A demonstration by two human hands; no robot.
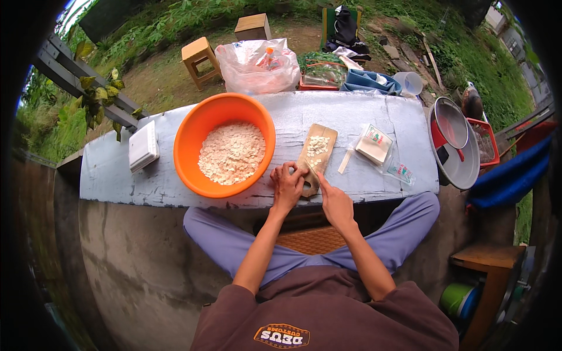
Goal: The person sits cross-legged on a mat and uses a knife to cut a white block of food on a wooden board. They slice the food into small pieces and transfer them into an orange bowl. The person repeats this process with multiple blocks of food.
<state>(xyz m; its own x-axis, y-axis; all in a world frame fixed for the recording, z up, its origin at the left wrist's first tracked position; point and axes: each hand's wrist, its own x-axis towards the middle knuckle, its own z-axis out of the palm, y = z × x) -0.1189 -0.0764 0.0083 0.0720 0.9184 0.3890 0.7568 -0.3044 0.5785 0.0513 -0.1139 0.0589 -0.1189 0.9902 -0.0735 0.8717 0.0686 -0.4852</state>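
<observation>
Head view: looks down on a table point(123, 181) w/ pale, worn surface; person sits cross-legged at its near edge.
Board: wooden chopping board point(330, 136), R of the surface's middle, holed end by the near edge, other end pointing twd the far edge.
Pieces on board: small pale flat bits point(318, 145), loosely heaped on the board's far half.
L hand: left hand point(287, 186) at the board's near-left side, fingers bent, tips down; can't tell if they grip anything.
R hand: right hand point(336, 205) at the board's near-right side, clamped on a slim knife point(312, 168), handle hidden in the palm, index finger stretched fwd along it.
Hands: apart, narrow gap btwn them.
Basin: orange basin point(184, 143), L of the board, spans most of the surface from far edge to near edge; holds a big heap of similar pale flakes point(231, 153).
Box: white box point(144, 147), nr the surface's L edge.
Pack: clear plastic pack point(374, 145) w/ whitish block, R of board; loose end twd the near R corner. Pale strip point(345, 161) btwn board & pack.
Past far edge: plastic bag point(257, 67), blue cloth point(372, 82).
Past R edge: round metal pan point(459, 171), sieve point(451, 123).
</observation>
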